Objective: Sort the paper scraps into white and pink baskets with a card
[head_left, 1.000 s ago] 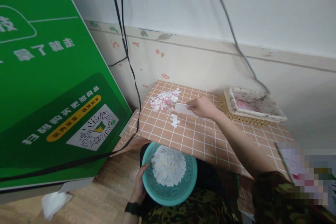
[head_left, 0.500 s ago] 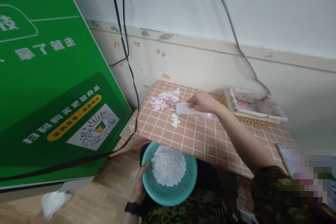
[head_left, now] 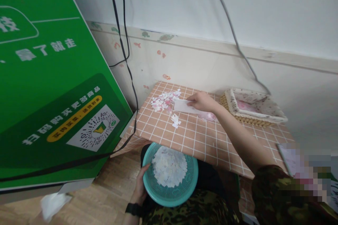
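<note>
My right hand (head_left: 202,102) pinches a flat white card (head_left: 185,107) just above the checked tabletop. The card's left end is close to a loose pile of white and pink paper scraps (head_left: 163,101). A smaller cluster of white scraps (head_left: 175,121) lies in front of the card. Partly behind my right wrist is a pinkish, clear-looking bundle (head_left: 207,116); its kind is hard to make out. In my lap, my left hand (head_left: 141,180) grips the rim of a round teal plastic basket (head_left: 171,200), which holds a heap of white paper bits (head_left: 169,166).
A lined wicker basket (head_left: 252,107) with something pink inside stands at the back right of the table (head_left: 195,137). On the left rises a green printed panel (head_left: 52,59), with a black cord (head_left: 134,102) hanging before it. A white bag (head_left: 54,204) lies on the floor.
The white card has shifted slightly left and back, and its left end now looks broader and tipped. My left hand and the teal basket have stayed in place.
</note>
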Tool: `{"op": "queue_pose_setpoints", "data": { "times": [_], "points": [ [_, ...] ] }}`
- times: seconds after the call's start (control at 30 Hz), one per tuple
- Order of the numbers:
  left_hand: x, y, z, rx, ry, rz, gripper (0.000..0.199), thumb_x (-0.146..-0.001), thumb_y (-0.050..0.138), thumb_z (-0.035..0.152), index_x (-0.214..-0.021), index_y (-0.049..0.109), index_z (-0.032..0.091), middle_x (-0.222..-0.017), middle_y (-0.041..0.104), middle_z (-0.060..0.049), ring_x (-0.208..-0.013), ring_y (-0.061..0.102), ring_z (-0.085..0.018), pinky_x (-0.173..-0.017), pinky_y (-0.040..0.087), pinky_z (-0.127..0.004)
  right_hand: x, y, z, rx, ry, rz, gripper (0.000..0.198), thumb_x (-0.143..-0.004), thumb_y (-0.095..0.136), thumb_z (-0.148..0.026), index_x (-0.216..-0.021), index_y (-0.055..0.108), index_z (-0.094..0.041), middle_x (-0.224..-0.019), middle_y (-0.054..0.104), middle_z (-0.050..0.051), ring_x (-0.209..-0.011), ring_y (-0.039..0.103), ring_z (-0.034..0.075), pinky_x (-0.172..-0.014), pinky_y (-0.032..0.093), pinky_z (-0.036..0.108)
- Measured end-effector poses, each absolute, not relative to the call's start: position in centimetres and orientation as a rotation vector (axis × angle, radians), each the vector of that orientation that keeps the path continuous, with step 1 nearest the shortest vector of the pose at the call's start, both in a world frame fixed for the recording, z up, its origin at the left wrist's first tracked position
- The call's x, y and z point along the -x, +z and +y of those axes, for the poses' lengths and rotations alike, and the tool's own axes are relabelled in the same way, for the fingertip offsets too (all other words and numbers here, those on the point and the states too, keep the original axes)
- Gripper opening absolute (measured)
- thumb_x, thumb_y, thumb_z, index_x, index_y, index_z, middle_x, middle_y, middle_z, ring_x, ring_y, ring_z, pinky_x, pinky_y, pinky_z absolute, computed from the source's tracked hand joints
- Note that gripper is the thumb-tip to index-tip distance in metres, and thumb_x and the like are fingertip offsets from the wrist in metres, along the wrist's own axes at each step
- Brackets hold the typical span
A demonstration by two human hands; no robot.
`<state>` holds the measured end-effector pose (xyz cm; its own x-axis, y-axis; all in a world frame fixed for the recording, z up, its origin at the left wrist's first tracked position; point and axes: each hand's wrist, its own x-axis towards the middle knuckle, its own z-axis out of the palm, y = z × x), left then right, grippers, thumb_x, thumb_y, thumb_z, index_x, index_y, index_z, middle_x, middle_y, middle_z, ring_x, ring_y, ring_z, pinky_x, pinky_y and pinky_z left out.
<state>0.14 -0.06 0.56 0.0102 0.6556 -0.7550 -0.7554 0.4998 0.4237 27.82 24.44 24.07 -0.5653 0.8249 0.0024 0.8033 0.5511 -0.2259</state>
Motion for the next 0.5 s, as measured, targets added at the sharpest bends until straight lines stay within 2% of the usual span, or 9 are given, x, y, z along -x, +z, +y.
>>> {"op": "queue_pose_setpoints", "data": {
  "times": [0.2, 0.4, 0.5],
  "points": [
    [-0.2, 0.6, 0.0, 0.089, 1.130, 1.114, 0.019, -0.068, 0.070, 0.025, -0.079, 0.073, 0.009, -0.071, 0.077, -0.009, -0.066, 0.070, -0.026, -0.075, 0.054, -0.041, -28.0, 24.3, 23.6, 1.375, 0.333, -2.719, 0.024, -0.080, 0.054, -0.022, -0.093, 0.073, -0.021, -0.080, 0.071, 0.004, -0.068, 0.060, 0.015, -0.061, 0.036, 0.026],
    [-0.2, 0.8, 0.0, 0.097, 1.095, 1.098, 0.022, -0.069, 0.069, 0.026, -0.082, 0.073, 0.010, -0.075, 0.077, -0.010, -0.070, 0.071, -0.028, -0.077, 0.054, -0.042, -27.9, 23.9, 22.6, 1.309, 0.339, -2.710, 0.025, -0.082, 0.053, -0.022, -0.096, 0.073, -0.022, -0.086, 0.072, 0.005, -0.072, 0.061, 0.015, -0.062, 0.036, 0.026],
    [-0.2, 0.9, 0.0, 0.096, 1.099, 1.097, 0.021, -0.070, 0.068, 0.025, -0.082, 0.072, 0.009, -0.076, 0.077, -0.010, -0.069, 0.071, -0.026, -0.076, 0.054, -0.039, -28.2, 24.0, 22.1, 1.290, 0.368, -2.751, 0.023, -0.082, 0.052, -0.022, -0.090, 0.074, -0.021, -0.078, 0.071, 0.004, -0.067, 0.059, 0.014, -0.060, 0.034, 0.026]
  ]
}}
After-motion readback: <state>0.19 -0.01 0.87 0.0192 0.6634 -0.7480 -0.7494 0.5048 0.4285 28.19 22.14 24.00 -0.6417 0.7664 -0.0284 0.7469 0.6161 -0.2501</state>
